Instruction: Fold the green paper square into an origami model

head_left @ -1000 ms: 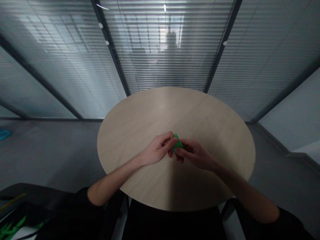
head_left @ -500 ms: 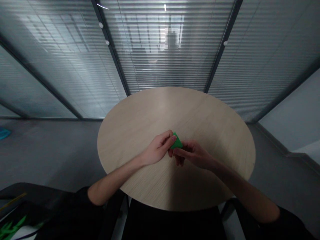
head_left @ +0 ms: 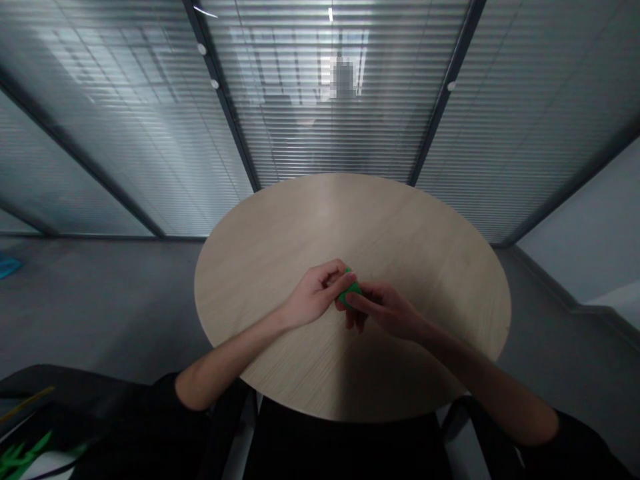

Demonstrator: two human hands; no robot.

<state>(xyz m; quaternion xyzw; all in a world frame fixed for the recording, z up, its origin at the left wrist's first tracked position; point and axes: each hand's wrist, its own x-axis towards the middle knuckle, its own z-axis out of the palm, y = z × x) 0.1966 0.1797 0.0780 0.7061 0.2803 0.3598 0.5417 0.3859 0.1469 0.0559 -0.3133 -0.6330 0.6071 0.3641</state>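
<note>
A small green folded object [head_left: 352, 289] is pinched between my two hands, above the middle of a round light-wood table [head_left: 350, 213]. Most of it is hidden by my fingers, so its exact shape and material are hard to tell. My left hand [head_left: 315, 295] holds it from the left with the fingertips, and my right hand [head_left: 380, 310] grips it from the right. Both forearms rest toward the table's near edge.
Glass partitions with slatted blinds [head_left: 325, 133] stand behind the table, with a blurred person [head_left: 343, 80] beyond them. A dark seat [head_left: 60, 413] with green spiky pieces [head_left: 23, 453] sits at lower left. A small blue object [head_left: 7, 267] lies on the grey floor.
My fingers now cover more of the green object, and less of it shows. My hands have drawn slightly closer together around it.
</note>
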